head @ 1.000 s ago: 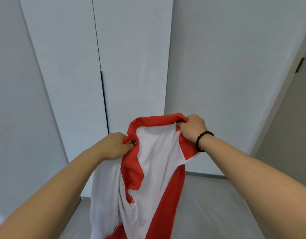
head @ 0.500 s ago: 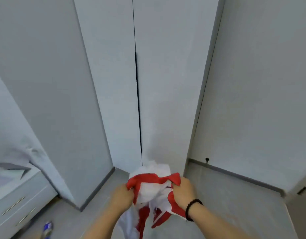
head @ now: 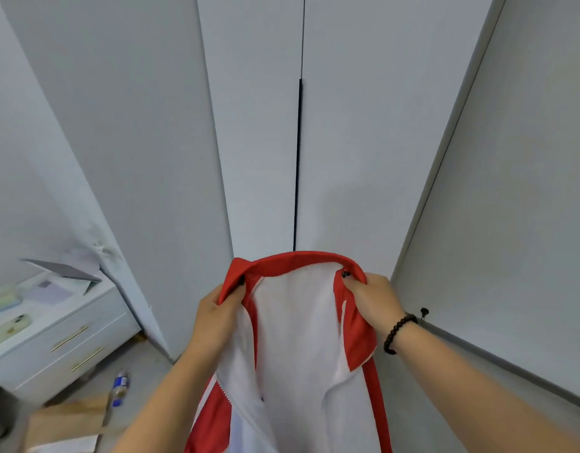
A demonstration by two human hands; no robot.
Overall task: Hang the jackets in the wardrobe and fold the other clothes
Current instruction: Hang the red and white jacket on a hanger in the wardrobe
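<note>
Red-and-white jacket held up before the closed wardrobe doors

Left hand [head: 218, 317] and right hand [head: 373, 300] each grip a collar side of the jacket [head: 295, 338], stretched between them; wardrobe doors [head: 347, 142] stand just beyond.

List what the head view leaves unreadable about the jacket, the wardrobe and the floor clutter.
- Jacket: its lower part and sleeves are cut off by the bottom edge; the left hand and right hand cover the collar ends.
- Wardrobe: its closed doors hide the inside, so no rail or hangers show.
- Bottle on the floor: label too small and blurred.
- Items on the drawer unit: blurred by the wide-angle edge.
</note>
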